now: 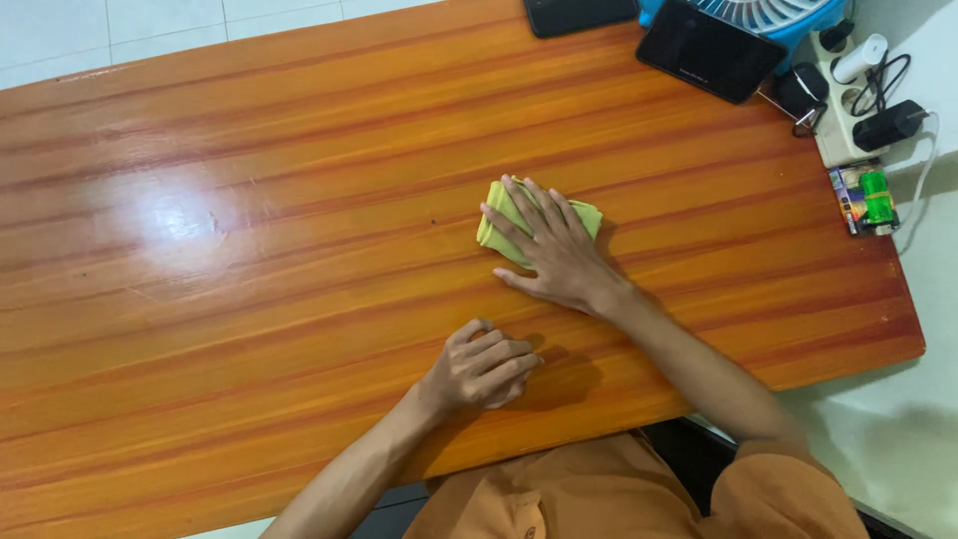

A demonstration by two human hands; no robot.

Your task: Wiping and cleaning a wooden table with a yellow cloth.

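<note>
Cloth, small and yellow-green, lies folded into a compact pad near the middle of the wooden table, a little toward the far right. The right hand rests flat on top of it, fingers spread and palm down, covering most of the pad so that only its left and upper edges show. The left hand sits apart from it, nearer the table's front edge, curled into a loose fist on the bare wood and holding nothing that can be seen.

The step in hand looks like pressing the fold flat, or wiping with the pad; 1 frame cannot settle which. Either way the next move calls for steady downward pressure from the flat palm and a sliding stroke that keeps the layers together, since a pad this small could unfold under the fingers.

At the far right corner lie 2 dark phones, a blue fan, a white power strip with plugs, and a green lighter, all well apart from both hands.
</note>
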